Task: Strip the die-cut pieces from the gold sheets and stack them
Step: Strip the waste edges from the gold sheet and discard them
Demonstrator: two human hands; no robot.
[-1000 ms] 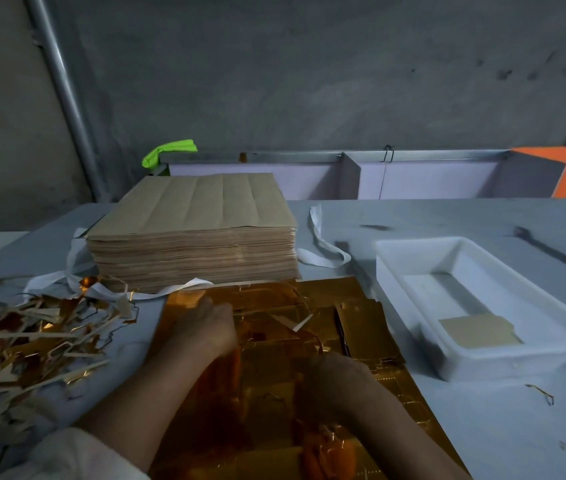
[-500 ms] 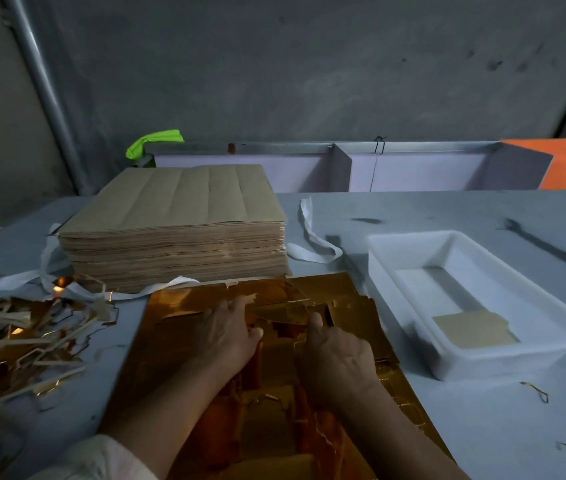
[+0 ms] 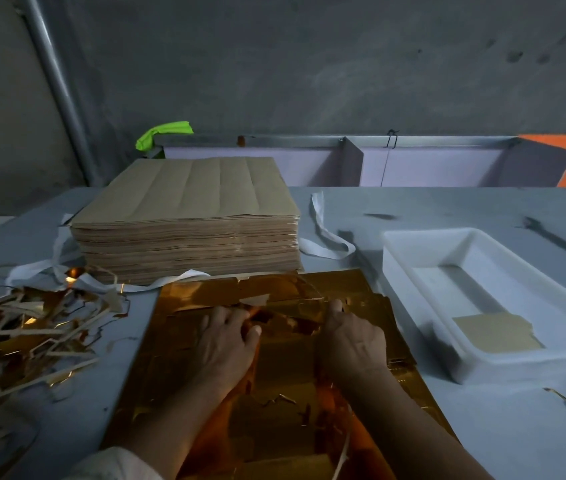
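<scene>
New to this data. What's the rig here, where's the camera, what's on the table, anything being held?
No machine: a person works with two bare hands, filmed by one wide-angle camera worn on their head, looking forward and down. The left hand and right hand both rest on a shiny gold die-cut sheet lying on the grey table. Whether either pinches a piece, I cannot tell. Behind the sheet stands a tall stack of brown sheets. To the left lies a pile of gold trim scraps. To the right sits a white plastic tray holding a tan cut piece.
</scene>
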